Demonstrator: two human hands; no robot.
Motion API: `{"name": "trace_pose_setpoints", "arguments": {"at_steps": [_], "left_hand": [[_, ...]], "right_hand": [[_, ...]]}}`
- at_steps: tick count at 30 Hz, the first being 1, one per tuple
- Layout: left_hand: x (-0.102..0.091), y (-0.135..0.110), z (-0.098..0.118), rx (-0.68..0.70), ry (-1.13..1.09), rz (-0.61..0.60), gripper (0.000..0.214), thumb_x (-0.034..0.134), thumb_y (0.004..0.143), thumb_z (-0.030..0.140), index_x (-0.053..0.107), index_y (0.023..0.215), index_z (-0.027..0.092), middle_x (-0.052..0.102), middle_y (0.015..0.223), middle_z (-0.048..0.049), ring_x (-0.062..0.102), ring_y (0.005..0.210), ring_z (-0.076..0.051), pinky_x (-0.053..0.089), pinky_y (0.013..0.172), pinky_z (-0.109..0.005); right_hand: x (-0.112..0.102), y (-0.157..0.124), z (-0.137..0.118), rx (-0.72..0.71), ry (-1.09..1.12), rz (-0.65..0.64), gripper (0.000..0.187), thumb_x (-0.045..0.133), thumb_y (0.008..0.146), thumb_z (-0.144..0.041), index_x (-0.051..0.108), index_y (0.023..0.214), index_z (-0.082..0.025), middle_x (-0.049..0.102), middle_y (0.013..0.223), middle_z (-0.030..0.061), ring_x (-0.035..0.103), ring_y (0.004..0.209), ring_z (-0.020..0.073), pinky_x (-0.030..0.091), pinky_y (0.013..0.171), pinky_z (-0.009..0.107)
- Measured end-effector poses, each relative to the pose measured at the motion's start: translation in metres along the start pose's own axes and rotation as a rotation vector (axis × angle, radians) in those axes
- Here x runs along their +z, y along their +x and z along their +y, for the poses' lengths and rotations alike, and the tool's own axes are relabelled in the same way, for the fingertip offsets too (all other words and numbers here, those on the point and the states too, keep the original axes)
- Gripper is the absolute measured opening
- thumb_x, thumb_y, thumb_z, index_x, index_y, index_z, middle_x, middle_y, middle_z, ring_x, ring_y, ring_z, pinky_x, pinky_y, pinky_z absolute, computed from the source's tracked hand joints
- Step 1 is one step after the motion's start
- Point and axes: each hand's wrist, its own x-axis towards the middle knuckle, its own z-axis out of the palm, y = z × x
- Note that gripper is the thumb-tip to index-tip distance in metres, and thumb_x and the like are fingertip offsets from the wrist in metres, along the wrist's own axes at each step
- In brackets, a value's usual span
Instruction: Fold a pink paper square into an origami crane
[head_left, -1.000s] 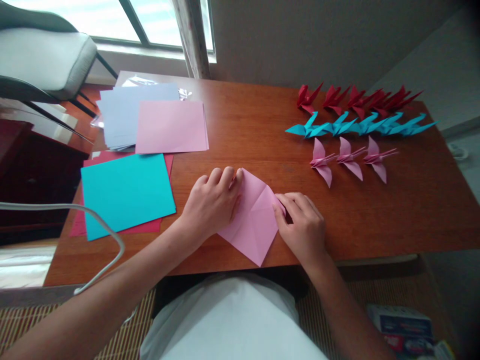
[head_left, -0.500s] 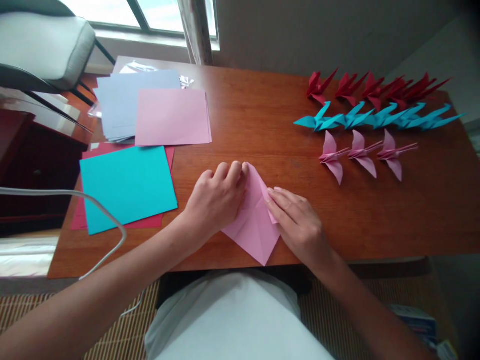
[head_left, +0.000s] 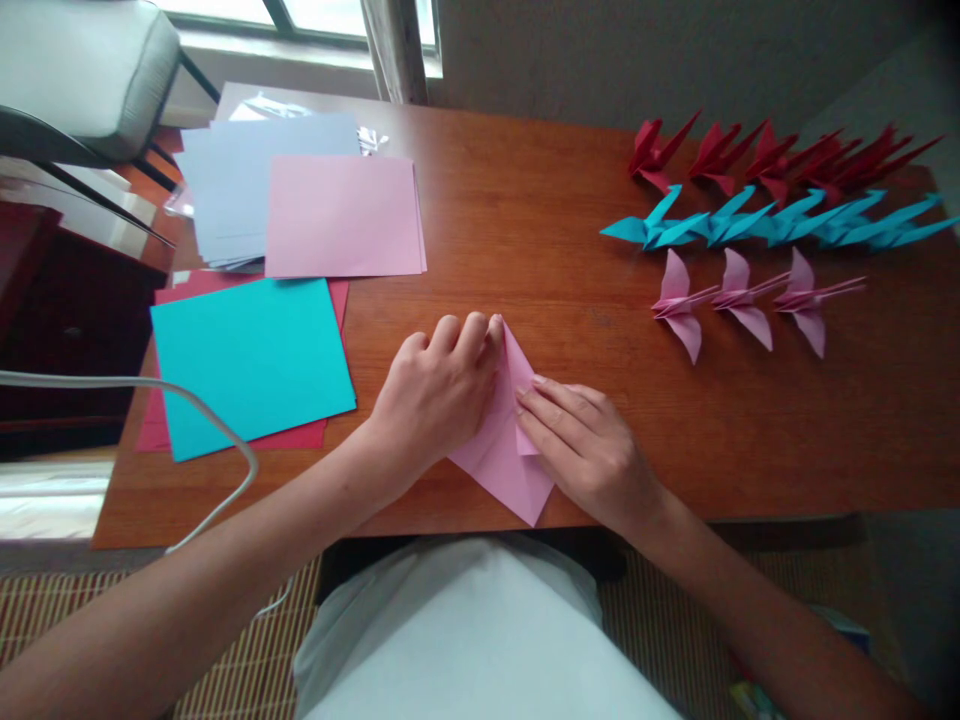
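Observation:
A partly folded sheet of pink origami paper [head_left: 502, 465] lies on the table in front of me, one corner toward my body and one pointing away. My left hand [head_left: 450, 375] is closed at its far left edge, fingers curled, covering part of that side. With fingers held together, my right hand [head_left: 577, 425] grips the right edge, which is folded over toward the middle; its thumb is hidden. Three pink paper cranes [head_left: 746, 295] stand off to the right, behind them a row of blue cranes [head_left: 780, 222] and a row of red cranes [head_left: 772, 160].
Pink sheets [head_left: 345, 215] overlap pale grey-blue sheets [head_left: 225, 190] at the back left. Nearer are turquoise sheets [head_left: 251, 365] over red sheets [head_left: 154, 425]. A white cable [head_left: 217, 430] crosses the table's left side. A chair [head_left: 82, 75] stands beyond the left corner.
My right hand has slid slightly left, bringing the folded right edge closer to the paper's middle. My left hand keeps its hold at the far corner. The view has shifted a little.

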Motion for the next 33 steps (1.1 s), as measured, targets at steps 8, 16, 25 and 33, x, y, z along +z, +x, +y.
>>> {"name": "trace_pose_setpoints", "arguments": {"at_steps": [8,16,25,33], "left_hand": [[0.0011,0.0001,-0.0002,0.003,0.018,0.001,0.05,0.035,0.104,0.023,0.04,0.151,0.008,0.061,0.119,-0.0181,0.057,0.098,-0.031,0.045,0.065,-0.043],[0.0005,-0.0003,-0.0005,-0.004,-0.005,-0.006,0.051,0.034,0.104,0.024,0.04,0.151,0.009,0.061,0.12,-0.0191,0.057,0.101,-0.032,0.046,0.066,-0.043],[0.0034,-0.0007,-0.0011,-0.005,-0.014,0.005,0.051,0.034,0.104,0.025,0.04,0.151,0.008,0.061,0.121,-0.019,0.057,0.102,-0.032,0.046,0.067,-0.043],[0.0044,0.0004,-0.0024,-0.009,-0.037,-0.002,0.051,0.036,0.104,0.027,0.04,0.151,0.009,0.06,0.124,-0.0199,0.056,0.104,-0.032,0.049,0.07,-0.044]], "right_hand": [[0.0009,-0.0019,0.0017,0.024,0.015,-0.023,0.03,0.058,0.093,-0.007,0.073,0.119,-0.009,0.074,0.129,0.012,0.066,0.125,0.0299,0.055,0.102,0.045],[0.0007,-0.0014,0.0035,0.037,0.057,-0.015,0.03,0.057,0.093,-0.009,0.074,0.118,-0.014,0.075,0.127,0.0097,0.067,0.125,0.0291,0.055,0.102,0.045],[0.0015,-0.0044,0.0044,0.051,0.079,-0.033,0.033,0.057,0.095,-0.008,0.072,0.122,-0.017,0.073,0.131,0.0089,0.064,0.13,0.028,0.053,0.104,0.045],[0.0014,-0.004,0.0053,0.057,0.086,-0.043,0.035,0.056,0.095,-0.008,0.073,0.123,-0.019,0.073,0.132,0.0082,0.063,0.131,0.028,0.052,0.105,0.046]]}}
